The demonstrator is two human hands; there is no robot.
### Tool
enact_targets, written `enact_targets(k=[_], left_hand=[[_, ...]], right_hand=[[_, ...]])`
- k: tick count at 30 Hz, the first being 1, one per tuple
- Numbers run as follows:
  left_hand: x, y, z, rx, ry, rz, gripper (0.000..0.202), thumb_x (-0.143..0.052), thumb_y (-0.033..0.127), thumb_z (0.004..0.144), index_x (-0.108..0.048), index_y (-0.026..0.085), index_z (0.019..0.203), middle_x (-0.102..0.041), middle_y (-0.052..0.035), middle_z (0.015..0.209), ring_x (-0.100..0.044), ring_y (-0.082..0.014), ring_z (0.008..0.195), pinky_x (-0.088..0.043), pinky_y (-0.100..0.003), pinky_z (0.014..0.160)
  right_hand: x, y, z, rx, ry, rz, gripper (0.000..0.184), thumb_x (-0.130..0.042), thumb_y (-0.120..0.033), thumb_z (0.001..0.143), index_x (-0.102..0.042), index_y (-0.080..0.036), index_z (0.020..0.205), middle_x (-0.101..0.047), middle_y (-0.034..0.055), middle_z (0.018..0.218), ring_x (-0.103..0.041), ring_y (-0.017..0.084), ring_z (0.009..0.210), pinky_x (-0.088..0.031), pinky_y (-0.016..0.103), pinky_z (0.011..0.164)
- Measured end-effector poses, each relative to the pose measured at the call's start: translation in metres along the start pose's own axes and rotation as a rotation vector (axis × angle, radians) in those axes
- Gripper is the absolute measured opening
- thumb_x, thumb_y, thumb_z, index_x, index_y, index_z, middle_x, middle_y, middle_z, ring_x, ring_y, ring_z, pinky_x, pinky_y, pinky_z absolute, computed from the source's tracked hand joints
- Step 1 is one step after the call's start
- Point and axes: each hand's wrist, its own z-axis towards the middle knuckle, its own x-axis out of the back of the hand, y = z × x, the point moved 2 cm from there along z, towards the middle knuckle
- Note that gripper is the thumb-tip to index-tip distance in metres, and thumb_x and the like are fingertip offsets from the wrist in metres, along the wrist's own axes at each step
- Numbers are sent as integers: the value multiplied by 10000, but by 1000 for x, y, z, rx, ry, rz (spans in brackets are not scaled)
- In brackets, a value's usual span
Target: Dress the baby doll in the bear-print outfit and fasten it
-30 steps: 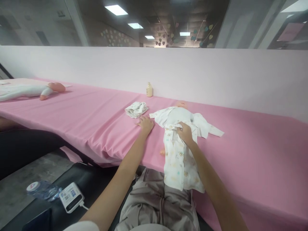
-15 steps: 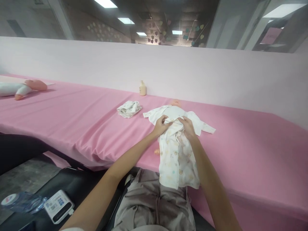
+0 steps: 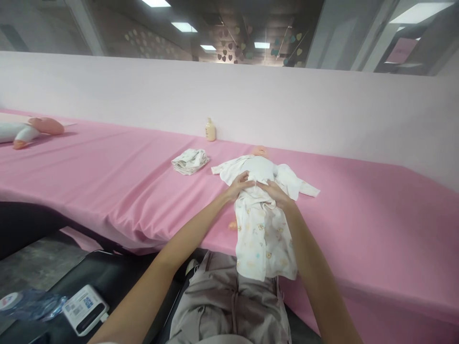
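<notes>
Both hands on the doll (image 3: 261, 167)
Left hand (image 3: 239, 185) and right hand (image 3: 277, 195) pinch the printed garment (image 3: 263, 234), which hangs over the pink table (image 3: 107, 167) edge. Folded cloth (image 3: 190, 161) and bottle (image 3: 210, 130) sit clear, leftward.

Premises: an infant-care training room inside an office-type building. Evidence: one long table (image 3: 358, 215) under a pink cloth serves as a shared bench. A baby doll (image 3: 260, 152) in baby clothes (image 3: 263, 234) lies on it, with a second doll (image 3: 36, 128) far along to the left. A small lotion bottle (image 3: 210, 130) and a folded cloth (image 3: 190, 160) sit nearby. A pale partition (image 3: 322, 110) runs behind, with glazing above it; panel ceiling lights (image 3: 184, 27) and paper hearts (image 3: 229, 55) show beyond.
</notes>
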Motion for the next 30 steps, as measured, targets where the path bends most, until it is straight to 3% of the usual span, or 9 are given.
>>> enact_targets(k=[4,10,14,18,21,24,26,28,30], left_hand=[[1,-1,0,36,102,74,381,-777,323,609,-600,163,906,-623,25,723,-590,-109,641,-445,-235,650],[3,-3,-4,146,17,377,397,-780,388,602,-659,120,867,-682,-54,824,-629,-182,734,-469,-274,652],[4,-2,-2,137,122,173,414,-766,397,629,-648,108,902,-699,-93,858,-651,-207,784,-506,-325,749],[6,-2,2,152,158,-23,370,-690,439,702,-630,105,851,-697,-106,806,-657,-215,756,-517,-349,761],[9,-2,2,158,172,32,412,-649,491,724,-626,102,859,-690,-113,811,-650,-221,751,-513,-351,734],[8,2,0,113,169,340,443,-735,460,646,-632,120,911,-688,-80,870,-635,-207,774,-496,-313,710],[4,4,-2,116,71,558,472,-785,424,584,-646,131,927,-686,-60,875,-628,-210,792,-487,-294,690],[2,4,-3,121,-25,655,463,-782,421,584,-661,142,933,-687,-55,884,-628,-219,813,-483,-287,681],[3,2,-2,107,-1,593,441,-756,425,618,-664,150,951,-687,-61,941,-629,-222,860,-486,-288,713]], right_hand=[[-3,1,5,-9,-78,237,320,-636,-356,764,-597,-147,1003,-688,100,959,-645,224,893,-526,291,705],[-3,12,23,-9,-119,487,321,-499,-436,855,-615,-143,917,-688,79,747,-658,219,757,-532,319,656],[-3,10,15,45,-155,310,323,-592,-485,800,-620,-168,857,-637,24,641,-572,153,543,-468,264,493],[-10,5,2,36,-291,3,290,-769,-361,651,-630,-164,813,-633,8,661,-503,102,487,-392,221,429],[-11,7,6,23,-225,113,234,-718,-348,699,-596,-158,759,-597,-5,599,-476,91,460,-384,218,426],[-7,13,19,34,-72,379,199,-652,-341,740,-574,-165,790,-581,-16,579,-522,119,498,-445,245,488],[-3,17,27,31,-13,471,211,-624,-351,751,-578,-161,829,-611,2,618,-576,150,573,-483,270,555],[-1,20,31,31,-2,473,230,-600,-378,765,-577,-163,841,-612,6,620,-581,157,577,-482,274,555],[1,18,28,83,-10,382,252,-590,-414,771,-568,-169,821,-570,-14,567,-523,131,483,-436,254,472]])
